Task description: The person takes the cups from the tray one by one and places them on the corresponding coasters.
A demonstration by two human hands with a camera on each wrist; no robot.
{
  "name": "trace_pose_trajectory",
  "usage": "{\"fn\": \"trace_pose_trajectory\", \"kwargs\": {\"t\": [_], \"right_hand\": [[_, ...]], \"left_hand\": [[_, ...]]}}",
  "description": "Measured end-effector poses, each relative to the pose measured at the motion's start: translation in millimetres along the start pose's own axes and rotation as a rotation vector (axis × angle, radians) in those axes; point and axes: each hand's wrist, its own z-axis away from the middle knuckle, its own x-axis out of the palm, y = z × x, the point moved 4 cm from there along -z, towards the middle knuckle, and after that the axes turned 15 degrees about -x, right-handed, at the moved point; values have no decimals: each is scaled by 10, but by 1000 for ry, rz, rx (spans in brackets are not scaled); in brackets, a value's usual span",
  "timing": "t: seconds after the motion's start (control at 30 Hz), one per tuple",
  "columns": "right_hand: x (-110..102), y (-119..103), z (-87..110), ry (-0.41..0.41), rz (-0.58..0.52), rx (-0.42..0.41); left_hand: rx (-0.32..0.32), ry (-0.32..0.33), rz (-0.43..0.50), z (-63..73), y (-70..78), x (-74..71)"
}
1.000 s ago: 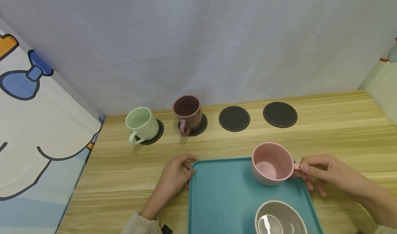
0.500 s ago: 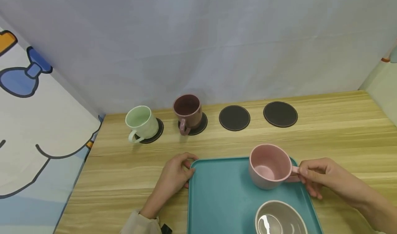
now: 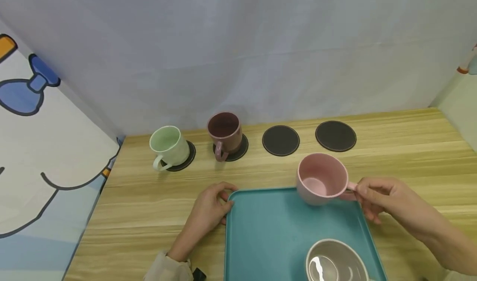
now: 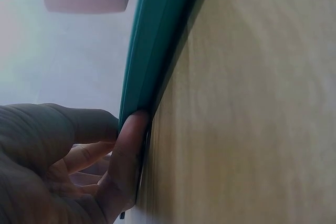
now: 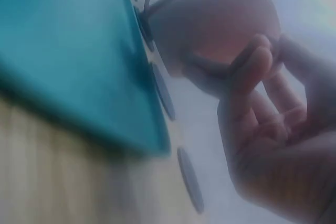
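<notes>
My right hand (image 3: 387, 200) pinches the handle of a wide pink mug (image 3: 314, 196) and holds it upright over the back right part of a teal tray (image 3: 264, 227). In the right wrist view, the mug (image 5: 210, 22) is raised off the tray (image 5: 68, 40), thumb and fingers at its handle. Over at the tray's back left corner, my left hand (image 3: 210, 208) grips the edge. Close up in the left wrist view, its fingertips press on the rim (image 4: 142, 51). A glossy beige mug (image 3: 352, 256) stands on the tray's front right, partly cut off by the frame.
Four-place row at the back: a pale green mug (image 3: 174, 148) and a maroon mug (image 3: 232, 138) sit on dark round coasters. To their right lie two bare black coasters, one nearer (image 3: 281, 140) and one farther right (image 3: 336, 136). A white cloth (image 3: 261, 45) hangs behind.
My right hand first drew the pink mug slightly left and toward me, then raised it and carried it toward the tray's back edge. The left hand has stayed at the tray corner.
</notes>
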Motion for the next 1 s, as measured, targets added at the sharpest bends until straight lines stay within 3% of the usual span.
{"fn": "trace_pose_trajectory", "kwargs": {"t": [0.17,0.37,0.5,0.67,1.0], "right_hand": [[114,-38,-198,70,-22,71],[243,-29,-398,143,-77,98],[265,-13,-490,221,-117,129],[274,-2,-662,292,-74,177],[329,92,-1035,372,-115,228]], "left_hand": [[-1,8,1,5,0,-16],[-1,10,6,8,3,-20],[0,12,1,11,3,-21],[5,12,1,14,-5,-19],[14,4,18,1,-2,1]]}}
